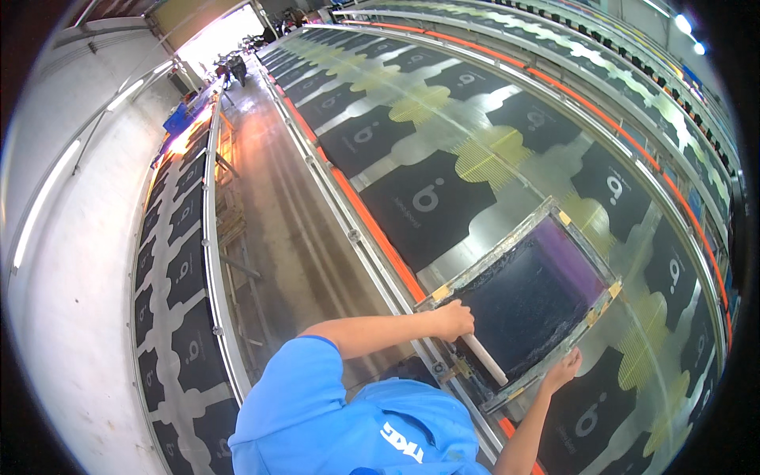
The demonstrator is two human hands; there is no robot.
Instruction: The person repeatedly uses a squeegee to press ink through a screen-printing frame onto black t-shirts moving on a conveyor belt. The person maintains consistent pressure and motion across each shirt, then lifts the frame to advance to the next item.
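Note:
A screen-printing frame (546, 207) lies tilted across the long printing table, its mesh dark with ink and purple toward the far end. Closed around the upper end of a pale squeegee (484, 360) is my left hand (454, 320), at the frame's near left corner. The squeegee rests along the near end of the mesh. My right hand (562, 370) has its fingers curled at the frame's near right edge and appears to grip it. Black fabric pieces (427, 202) with light printed marks lie flat in rows on the table around the frame.
An orange-red strip and metal rail (354, 236) run along the table's near edge. A walkway (277, 206) separates it from a narrower table (188, 348) of black pieces at left. Another long table (586, 55) stands at the right. Motorbikes (233, 67) are by the bright doorway.

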